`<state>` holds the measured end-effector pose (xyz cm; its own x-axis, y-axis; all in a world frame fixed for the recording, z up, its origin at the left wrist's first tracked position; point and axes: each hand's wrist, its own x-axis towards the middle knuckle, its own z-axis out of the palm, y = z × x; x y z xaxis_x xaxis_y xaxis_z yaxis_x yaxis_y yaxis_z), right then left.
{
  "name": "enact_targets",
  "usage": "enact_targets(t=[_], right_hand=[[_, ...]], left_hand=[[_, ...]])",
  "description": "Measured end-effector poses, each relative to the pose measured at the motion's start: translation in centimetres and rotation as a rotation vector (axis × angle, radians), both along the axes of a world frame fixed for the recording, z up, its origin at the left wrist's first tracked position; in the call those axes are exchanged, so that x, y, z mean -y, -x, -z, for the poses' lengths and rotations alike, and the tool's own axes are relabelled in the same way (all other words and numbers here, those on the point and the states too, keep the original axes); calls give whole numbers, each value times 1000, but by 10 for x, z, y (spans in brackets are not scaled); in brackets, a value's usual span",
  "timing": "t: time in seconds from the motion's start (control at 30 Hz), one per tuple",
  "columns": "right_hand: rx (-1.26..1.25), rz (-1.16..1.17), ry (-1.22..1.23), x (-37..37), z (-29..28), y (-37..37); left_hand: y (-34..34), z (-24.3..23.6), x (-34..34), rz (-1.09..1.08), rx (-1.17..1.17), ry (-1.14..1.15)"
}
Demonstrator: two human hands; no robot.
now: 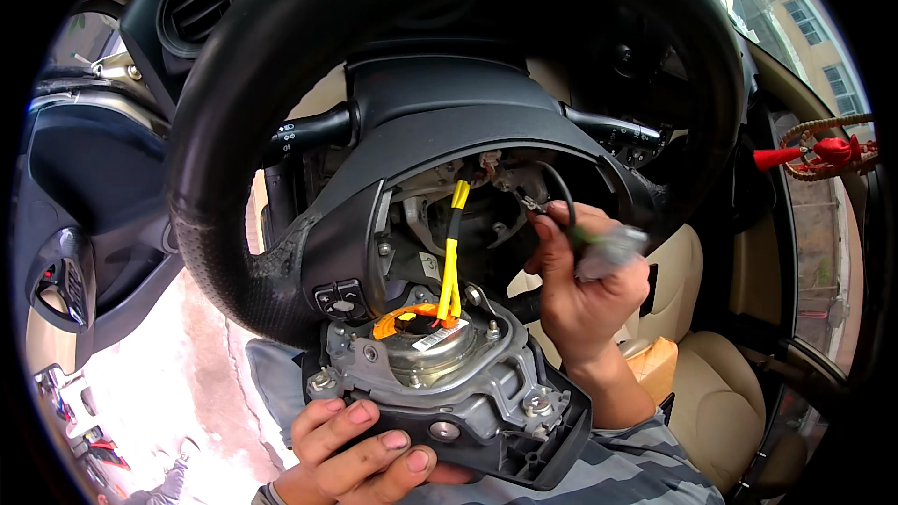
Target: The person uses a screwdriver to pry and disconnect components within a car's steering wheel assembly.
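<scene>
My left hand [360,454] is closed on the lower edge of a steering wheel airbag module [440,421], its fingers over the black rim. The module is tilted with its metal back showing, below the wheel's open hub [477,210]. Yellow-sleeved wires [450,271] run from the orange connector [416,320] on the module up into the hub. At the hub's right side, my right hand [594,295] pinches a black wire [561,182] near its small metal end [532,205]. A blurred, greyish clear object [613,251] with some green also sits at this hand; its kind cannot be made out.
The black steering wheel [210,178] arches around the hub. Control stalks stick out left [313,129] and right [613,126]. An open car door [89,196] stands at the left. Beige seats [716,393] and a red hanging ornament [828,151] are at the right.
</scene>
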<state>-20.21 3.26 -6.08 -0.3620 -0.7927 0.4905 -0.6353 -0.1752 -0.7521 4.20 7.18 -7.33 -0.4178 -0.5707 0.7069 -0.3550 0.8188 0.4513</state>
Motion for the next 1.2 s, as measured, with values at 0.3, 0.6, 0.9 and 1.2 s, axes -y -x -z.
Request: enact_targets(t=[0.3,0.6,0.9,1.2], right_hand=[[-427,68,-132,21,3,-3],[-431,45,-101,21,1,-2],[494,-329,-385,-6,-40,-7],[271,-796,-514,12,-45,13]], left_hand=[[3,1,4,14,-40,11],[5,2,4,-26,-44,49],[5,6,5,-25,-93,50],[2,2,0,-23,-53,29]])
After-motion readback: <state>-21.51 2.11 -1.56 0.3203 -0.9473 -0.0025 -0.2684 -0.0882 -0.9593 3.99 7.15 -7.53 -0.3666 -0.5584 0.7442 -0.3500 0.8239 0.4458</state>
